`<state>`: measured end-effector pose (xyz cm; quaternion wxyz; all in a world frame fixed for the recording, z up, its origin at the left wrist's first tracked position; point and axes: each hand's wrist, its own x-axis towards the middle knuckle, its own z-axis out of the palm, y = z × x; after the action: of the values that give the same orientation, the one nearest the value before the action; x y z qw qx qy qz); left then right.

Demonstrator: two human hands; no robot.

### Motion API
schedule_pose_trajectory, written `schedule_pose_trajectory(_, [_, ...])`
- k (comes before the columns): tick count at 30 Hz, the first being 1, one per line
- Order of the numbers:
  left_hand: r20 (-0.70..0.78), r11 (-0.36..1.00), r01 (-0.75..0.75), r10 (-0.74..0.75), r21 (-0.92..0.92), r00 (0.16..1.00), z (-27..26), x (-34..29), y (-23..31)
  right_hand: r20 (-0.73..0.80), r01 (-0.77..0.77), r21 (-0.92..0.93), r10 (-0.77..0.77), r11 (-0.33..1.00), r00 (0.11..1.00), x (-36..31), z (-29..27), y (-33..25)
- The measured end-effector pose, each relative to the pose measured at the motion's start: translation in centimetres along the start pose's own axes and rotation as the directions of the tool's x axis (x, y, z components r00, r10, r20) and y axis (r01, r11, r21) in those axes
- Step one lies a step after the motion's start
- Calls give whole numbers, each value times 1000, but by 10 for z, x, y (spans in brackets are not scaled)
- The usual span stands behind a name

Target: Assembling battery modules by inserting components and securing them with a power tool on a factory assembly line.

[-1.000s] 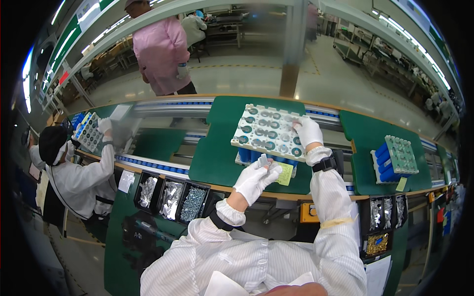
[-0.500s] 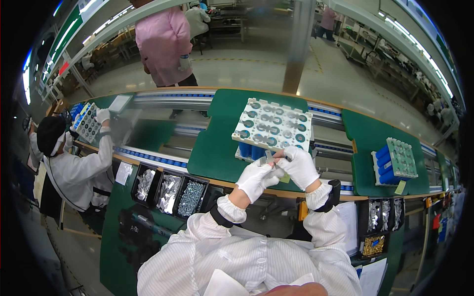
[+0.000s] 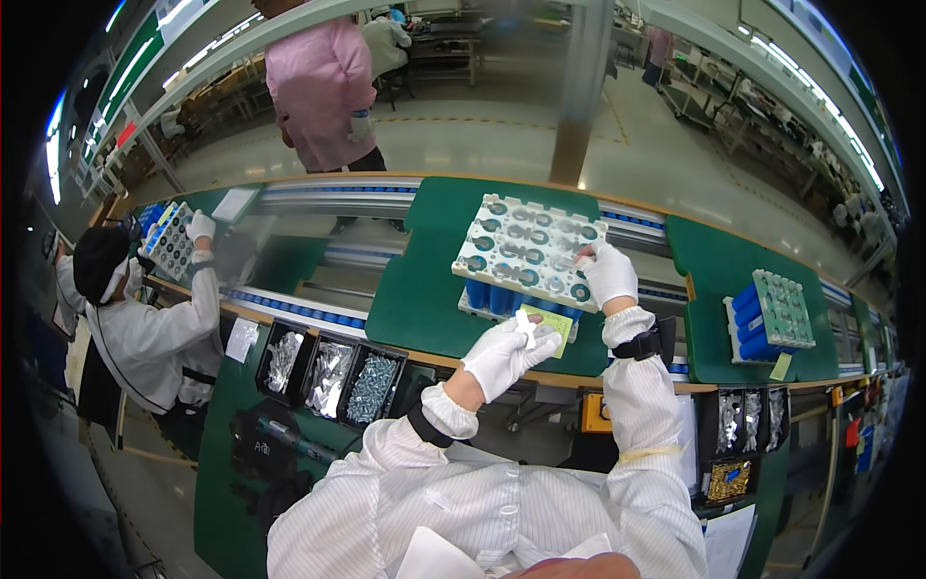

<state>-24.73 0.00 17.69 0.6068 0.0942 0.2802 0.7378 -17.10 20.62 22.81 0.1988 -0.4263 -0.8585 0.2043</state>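
A battery pack of blue cylindrical cells [image 3: 503,297] under a white plastic holder [image 3: 494,254] stands on a green board in front of me. Grey metal strips bridge some of the holder's round openings. My left hand [image 3: 503,359], gloved in white, is closed on bright metal strips [image 3: 525,329] just in front of the pack. At the holder's right edge, my right hand [image 3: 612,276] has its fingertips pinched together over the top face; whatever they hold is hidden. A yellow-green paper slip [image 3: 552,331] hangs at the pack's near side, beside my left fingers.
Black bins of metal strips [image 3: 331,374] and screws [image 3: 374,388] sit to my left, near a power screwdriver [image 3: 294,440]. More bins [image 3: 730,425] are at right. Another battery pack [image 3: 772,317] stands on the right board. A co-worker [image 3: 154,314] handles a pack at left.
My right hand has left my left hand and moved up and right onto the pack's top. My left hand has turned slightly, baring the metal strips and the paper slip.
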Motion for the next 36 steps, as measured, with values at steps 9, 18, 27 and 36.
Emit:
schedule_pose_trajectory(9, [-14, 999, 15, -15, 34, 1000, 7, -1, 0, -20, 91, -28, -91, 995, 996, 0, -2, -13])
schedule_pose_trajectory(18, [-69, 995, 11, -4, 96, 998, 7, -1, 2, -153, 219, 3, -216, 976, 964, -3, 2, -10])
schedule_pose_trajectory(27, [-51, 985, -9, 18, 170, 999, -2, 0, -4, 154, 254, 492, -371, 833, 916, -84, -4, -18])
schedule_pose_trajectory(36, [-37, 997, -29, 32, 77, 999, 2, 0, -2, -42, 337, 302, -340, 892, 939, -45, -12, -6])
